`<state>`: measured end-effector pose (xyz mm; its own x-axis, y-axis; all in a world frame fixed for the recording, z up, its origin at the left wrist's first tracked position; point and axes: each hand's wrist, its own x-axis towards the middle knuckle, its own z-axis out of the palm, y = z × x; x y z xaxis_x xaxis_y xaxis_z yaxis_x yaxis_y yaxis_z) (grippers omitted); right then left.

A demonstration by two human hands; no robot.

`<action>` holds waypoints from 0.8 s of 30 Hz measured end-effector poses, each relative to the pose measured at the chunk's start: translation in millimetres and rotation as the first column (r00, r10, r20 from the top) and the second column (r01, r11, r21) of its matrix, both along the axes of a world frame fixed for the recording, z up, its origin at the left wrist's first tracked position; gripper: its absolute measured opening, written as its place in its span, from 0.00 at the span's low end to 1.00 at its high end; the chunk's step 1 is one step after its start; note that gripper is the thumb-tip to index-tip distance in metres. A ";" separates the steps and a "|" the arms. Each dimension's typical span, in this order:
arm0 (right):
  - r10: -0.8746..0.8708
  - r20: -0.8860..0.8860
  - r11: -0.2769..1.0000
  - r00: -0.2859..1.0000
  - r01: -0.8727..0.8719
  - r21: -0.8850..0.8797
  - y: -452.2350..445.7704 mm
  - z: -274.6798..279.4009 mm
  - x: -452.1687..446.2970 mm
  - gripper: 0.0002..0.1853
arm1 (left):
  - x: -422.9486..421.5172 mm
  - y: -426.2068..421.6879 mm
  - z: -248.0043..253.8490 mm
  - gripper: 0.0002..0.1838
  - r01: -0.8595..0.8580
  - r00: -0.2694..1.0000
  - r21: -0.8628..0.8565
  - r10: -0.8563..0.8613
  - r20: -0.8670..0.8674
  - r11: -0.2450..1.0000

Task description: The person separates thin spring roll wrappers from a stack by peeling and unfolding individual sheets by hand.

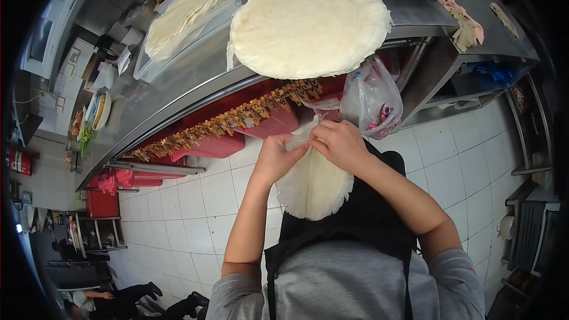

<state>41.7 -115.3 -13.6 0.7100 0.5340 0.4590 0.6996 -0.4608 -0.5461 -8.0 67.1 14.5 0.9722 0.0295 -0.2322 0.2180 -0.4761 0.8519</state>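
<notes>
A thin, pale dough sheet point(317, 186) hangs in front of the black apron, its lower edge ragged. My left hand point(278, 157) pinches its upper part from the left side. Close beside it, my right hand point(338, 144) grips the same upper part, fingertips nearly touching the left ones. Beyond both hands, a large round stack of similar sheets point(311, 26) lies on the steel counter, reaching over its front edge. More sheets point(186, 15) lie in a clear plastic tray point(145, 71) at the upper left.
Wooden clothespins point(225, 120) line the rail under the counter point(172, 104). A clear plastic bag point(373, 98) hangs below the stack. Crumpled cloth point(462, 21) lies on the right counter. Red bins point(267, 125) stand underneath. Another person point(118, 299) is at the lower left.
</notes>
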 end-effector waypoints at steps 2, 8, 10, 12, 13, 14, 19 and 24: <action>0.039 0.055 0.996 0.998 -0.043 0.078 0.2 1.0 -1.1 0.06 | -2.9 1.4 -3.1 0.09 0.000 1.000 -0.107 0.000 0.002 0.994; 0.060 0.097 0.997 0.993 -0.065 0.052 -1.1 -2.0 -1.9 0.05 | -2.7 0.4 1.1 0.07 0.039 0.999 -0.138 -0.035 0.031 0.990; 0.071 0.092 0.996 0.993 -0.076 0.043 -2.0 -0.6 -0.8 0.05 | -1.8 4.8 -4.0 0.08 0.087 0.995 -0.080 -0.083 0.053 0.993; 0.077 0.088 0.997 0.993 -0.080 0.023 -2.4 1.4 -0.9 0.05 | -2.0 3.1 -0.8 0.08 0.112 0.991 -0.032 -0.109 0.083 0.993; 0.077 0.087 0.997 0.993 -0.078 0.006 -2.6 3.2 -1.2 0.05 | -2.3 2.3 0.1 0.08 0.123 0.988 -0.008 -0.122 0.097 0.992; 0.077 0.087 0.997 0.993 -0.077 -0.011 -2.6 4.0 -1.6 0.05 | -2.4 2.3 -1.3 0.08 0.123 0.989 -0.013 -0.122 0.088 0.992; 0.073 0.049 0.997 0.996 -0.072 -0.013 -0.7 0.6 -0.9 0.04 | -4.8 -5.4 6.8 0.07 0.066 0.997 -0.109 -0.061 0.045 0.992; 0.062 0.026 0.997 0.998 -0.060 -0.053 0.0 1.9 -2.5 0.04 | -5.5 -6.7 5.7 0.06 0.062 0.998 -0.118 -0.059 0.031 0.991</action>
<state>39.1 -115.3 -11.7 0.6627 0.5998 0.4484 0.7419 -0.4441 -0.5024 -13.5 60.5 20.2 0.9774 -0.0556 -0.2040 0.1679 -0.3823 0.9086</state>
